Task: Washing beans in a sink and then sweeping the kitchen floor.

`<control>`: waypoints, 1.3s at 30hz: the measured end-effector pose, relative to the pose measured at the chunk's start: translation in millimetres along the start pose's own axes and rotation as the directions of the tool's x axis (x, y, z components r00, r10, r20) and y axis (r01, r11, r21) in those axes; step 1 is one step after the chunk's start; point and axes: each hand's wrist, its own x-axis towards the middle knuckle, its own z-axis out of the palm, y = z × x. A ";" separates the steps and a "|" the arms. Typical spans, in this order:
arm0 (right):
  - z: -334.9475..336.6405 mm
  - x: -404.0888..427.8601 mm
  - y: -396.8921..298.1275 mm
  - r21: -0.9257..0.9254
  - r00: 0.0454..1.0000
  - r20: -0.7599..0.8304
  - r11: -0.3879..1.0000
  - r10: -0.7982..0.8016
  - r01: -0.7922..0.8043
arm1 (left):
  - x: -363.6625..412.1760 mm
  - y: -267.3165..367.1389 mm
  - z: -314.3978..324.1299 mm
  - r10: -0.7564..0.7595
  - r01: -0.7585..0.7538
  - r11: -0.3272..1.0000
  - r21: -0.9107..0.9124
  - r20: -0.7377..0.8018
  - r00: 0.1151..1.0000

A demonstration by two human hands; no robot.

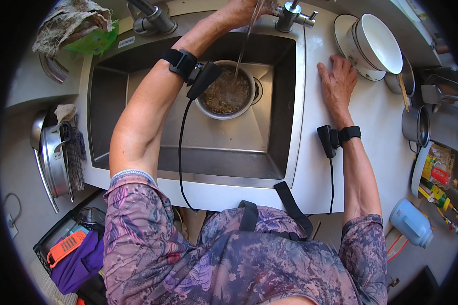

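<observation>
My left hand (244,12) reaches across the sink to its back rim, beside a metal tap (288,17). Its fingers are partly cut off by the top edge, so their grip cannot be made out. A thin stream of water (245,44) falls into a round metal pot (229,115). Murky water and brownish bits (227,91) fill the pot, which stands on the sink floor. My right hand (337,82) rests on the white counter with its thumb apart, holding nothing. Its fingertips are at the near edge of a plate (341,34) bearing stacked white bowls (379,44).
The steel sink (213,160) has a second faucet (154,23) at back left. A ragged cloth (74,28) lies over a green basket (99,40). Right of the counter hang or stand a metal mug (416,124) and a blue jug (410,223). Cables trail from both wrist devices.
</observation>
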 end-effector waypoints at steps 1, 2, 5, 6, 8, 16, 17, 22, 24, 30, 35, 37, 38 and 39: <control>0.7 0.2 0.1 0.003 1.000 0.005 1.000 0.000 0.000 | -1.4 0.6 0.6 -0.006 0.004 0.999 -0.046 -0.051 0.999; 2.0 0.8 1.3 0.001 1.000 -0.004 1.000 -0.003 0.003 | -1.6 1.0 2.0 -0.012 0.010 0.999 -0.048 -0.050 0.999; 4.7 2.0 -0.2 0.004 1.000 -0.015 1.000 -0.011 0.011 | -2.0 -7.4 1.0 0.017 -0.025 0.996 -0.083 -0.100 0.995; 5.0 2.3 -0.6 0.002 1.000 -0.023 1.000 -0.015 0.016 | -2.5 -10.4 -0.3 0.014 -0.017 0.999 -0.047 -0.068 0.998; 3.3 5.0 1.0 -0.011 1.000 -0.013 1.000 -0.011 0.011 | 0.8 -17.2 0.1 0.007 -0.007 1.000 -0.015 -0.037 0.999; -0.8 10.7 -3.0 0.077 0.996 -0.049 0.994 -0.068 0.072 | 4.3 -38.8 8.0 0.294 -0.272 0.654 0.706 0.095 0.951; -2.4 9.0 8.5 0.071 0.997 -0.044 0.995 -0.064 0.067 | 16.5 -28.3 13.1 -0.071 0.071 0.997 0.014 0.057 0.996; -8.2 7.9 22.1 0.048 0.998 -0.030 0.997 -0.055 0.056 | 15.8 5.3 3.2 -0.176 0.187 0.982 0.038 -0.194 0.965; -3.9 7.9 6.0 0.075 0.998 -0.015 0.996 -0.054 0.055 | 9.0 -1.7 -10.0 -0.115 0.176 0.958 0.224 -0.261 0.958; 3.6 6.1 5.6 0.089 0.999 0.008 0.995 -0.053 0.052 | -3.0 6.1 -7.8 -0.069 0.118 0.845 0.522 -0.113 0.991; 3.8 8.8 14.4 0.070 0.998 0.008 0.996 -0.059 0.058 | -40.3 56.6 -26.5 -0.198 0.208 0.866 0.454 -0.070 0.978; 3.7 12.2 21.6 0.036 0.999 0.011 0.999 -0.035 0.034 | -53.7 78.1 -33.2 -0.282 0.273 0.865 0.422 -0.042 0.959; 4.1 13.3 22.9 0.018 1.000 0.022 1.000 -0.011 0.011 | -63.6 90.6 -38.4 -0.304 0.299 0.881 0.367 -0.045 0.952; 11.7 6.9 8.2 0.063 0.999 0.037 0.997 -0.037 0.034 | -90.8 108.7 -53.0 -0.366 0.361 0.870 0.335 -0.049 0.929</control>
